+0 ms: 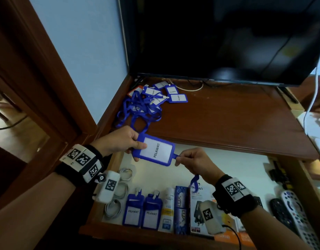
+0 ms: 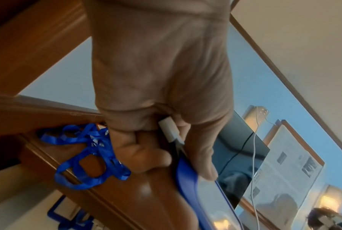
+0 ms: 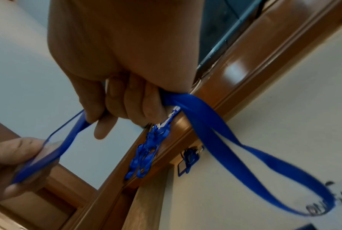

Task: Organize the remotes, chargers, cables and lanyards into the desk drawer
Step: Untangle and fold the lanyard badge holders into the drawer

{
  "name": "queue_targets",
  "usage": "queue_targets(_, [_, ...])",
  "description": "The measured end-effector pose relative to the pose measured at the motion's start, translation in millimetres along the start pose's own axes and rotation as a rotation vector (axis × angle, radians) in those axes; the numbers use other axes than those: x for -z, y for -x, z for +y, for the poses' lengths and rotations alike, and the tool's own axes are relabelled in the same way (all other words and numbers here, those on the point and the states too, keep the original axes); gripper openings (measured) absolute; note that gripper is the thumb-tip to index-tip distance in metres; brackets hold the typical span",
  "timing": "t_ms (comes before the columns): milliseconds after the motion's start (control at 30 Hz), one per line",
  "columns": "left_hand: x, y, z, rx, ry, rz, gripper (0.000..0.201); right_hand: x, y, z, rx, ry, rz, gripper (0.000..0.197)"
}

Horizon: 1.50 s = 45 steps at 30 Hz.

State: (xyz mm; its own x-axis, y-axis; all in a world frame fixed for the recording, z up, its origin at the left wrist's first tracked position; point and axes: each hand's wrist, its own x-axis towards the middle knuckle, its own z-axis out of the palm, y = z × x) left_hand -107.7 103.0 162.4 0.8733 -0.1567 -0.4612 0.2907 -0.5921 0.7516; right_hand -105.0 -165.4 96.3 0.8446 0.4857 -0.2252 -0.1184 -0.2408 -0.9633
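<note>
Desk drawer pulled open across the lower half of the head view, pale-lined, under the dark wooden desk top. Black television screen filling the upper right. Pile of blue lanyards with badge holders, tangled at the upper-left part of the desk top, near the wall. Along the drawer's front edge, from left to right: coiled white cables, two blue badge holders lying side by side and marked PELAWAT, several boxes standing close together, remotes at the lower right. Blue badge holder, also marked PELAWAT, held in the air above the drawer's back part, at the middle of the frame. Left hand pinching that holder's left end, thumb on top and fingers beneath; in the left wrist view the fingers curled under its blue edge, a white clip seen inside the hand. Right hand with fingers curled about the blue strap at the holder's right end, a loop of strap hanging below the fist over the drawer.
</note>
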Motion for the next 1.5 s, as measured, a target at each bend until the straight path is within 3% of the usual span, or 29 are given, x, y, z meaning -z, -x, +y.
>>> queue_targets(133, [9, 3, -1, 0.019, -0.075, -0.069, 0.024, 6, 1, -5, -0.024, 0.072, -0.068, 0.032])
queue_targets(233, [12, 5, -1, -0.010, -0.025, -0.018, 0.019, 5, 0, -4, -0.040, 0.027, -0.064, 0.037])
queue_targets(567, [-10, -9, -9, -0.042, 0.482, 0.484, 0.014, -24, 8, -9, -0.021, -0.145, -0.059, 0.040])
queue_targets(700, [-28, -16, -5, -0.072, 0.529, 0.651, 0.011, -32, 9, -26, 0.025, -0.191, -0.095, 0.038])
queue_targets(800, [-39, -25, -8, -0.090, 0.353, 0.738, 0.017, -35, 6, -39, 0.080, -0.262, -0.122, 0.036])
queue_targets(933, [-62, -24, -6, -0.162, 0.057, 0.691, 0.016, -37, -1, -54, 0.170, -0.373, -0.086, 0.032])
queue_targets(1033, [-77, -17, -2, -0.227, -0.032, 0.583, 0.007, -30, -6, -61, 0.191, -0.393, 0.019, 0.031])
queue_targets(1100, [-80, -19, -7, -0.233, -0.090, 0.492, 0.012, -24, -9, -63, 0.186, -0.403, 0.078, 0.031])
queue_targets(1267, [-81, -14, -14, -0.186, -0.090, 0.171, 0.017, -13, -14, -62, 0.094, -0.406, 0.163, 0.029])
queue_targets(1500, [-66, -1, -11, -0.204, -0.218, 0.009, 0.017, 6, -18, -57, -0.147, -0.239, 0.205, 0.029])
